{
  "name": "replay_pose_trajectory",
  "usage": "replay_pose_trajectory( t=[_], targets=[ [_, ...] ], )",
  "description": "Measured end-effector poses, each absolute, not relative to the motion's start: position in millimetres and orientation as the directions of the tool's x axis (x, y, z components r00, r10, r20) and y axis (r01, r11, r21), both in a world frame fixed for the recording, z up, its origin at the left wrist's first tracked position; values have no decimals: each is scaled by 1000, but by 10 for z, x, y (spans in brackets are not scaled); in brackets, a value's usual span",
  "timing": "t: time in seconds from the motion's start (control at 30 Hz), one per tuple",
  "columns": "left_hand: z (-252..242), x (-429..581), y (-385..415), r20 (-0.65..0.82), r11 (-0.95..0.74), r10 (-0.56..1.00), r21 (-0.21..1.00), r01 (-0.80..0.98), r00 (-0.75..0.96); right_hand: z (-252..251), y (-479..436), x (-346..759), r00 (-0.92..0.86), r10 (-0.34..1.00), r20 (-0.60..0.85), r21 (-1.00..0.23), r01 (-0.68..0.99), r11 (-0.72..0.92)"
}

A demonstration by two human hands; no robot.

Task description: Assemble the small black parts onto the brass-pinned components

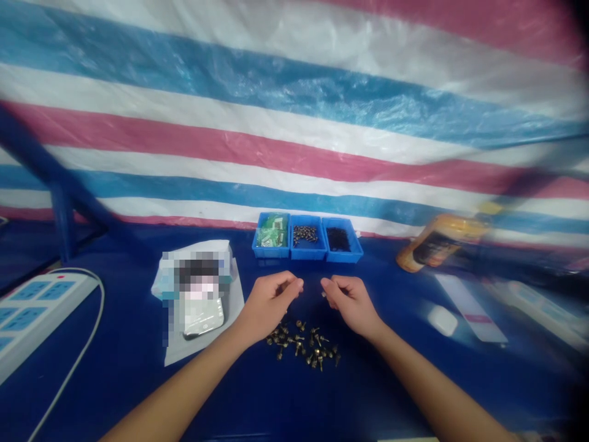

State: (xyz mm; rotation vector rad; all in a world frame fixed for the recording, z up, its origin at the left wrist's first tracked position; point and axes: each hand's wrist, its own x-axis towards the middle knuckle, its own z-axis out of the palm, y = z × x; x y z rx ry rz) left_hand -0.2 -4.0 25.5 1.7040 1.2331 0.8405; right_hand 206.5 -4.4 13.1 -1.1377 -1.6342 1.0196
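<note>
My left hand (269, 301) hovers over the blue table with its fingers pinched together; what they pinch is too small to make out. My right hand (348, 301) faces it a short gap away, fingers also curled into a pinch on something tiny. Just below and between both hands lies a loose pile of several small brass-coloured screws (301, 347). Behind the hands stand three small blue bins (307, 253) side by side: the left one with green parts, the middle with screws, the right with black parts.
A phone on white paper (202, 307) lies to the left. A white power strip (27, 313) with its cord is at the far left. An orange bottle (437, 242) lies at the right, beside a white mouse (442, 319). A striped tarp hangs behind.
</note>
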Motion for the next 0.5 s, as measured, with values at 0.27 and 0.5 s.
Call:
replay_pose_trajectory(
  t=[0.27,0.5],
  targets=[
    [239,7,-33,45,-156,959,909,387,281,39,87,2087,-65,990,125,-989,70,129],
    [245,7,-31,57,-167,961,899,405,271,119,35,2217,-534,825,186,-743,473,474]
  ],
)
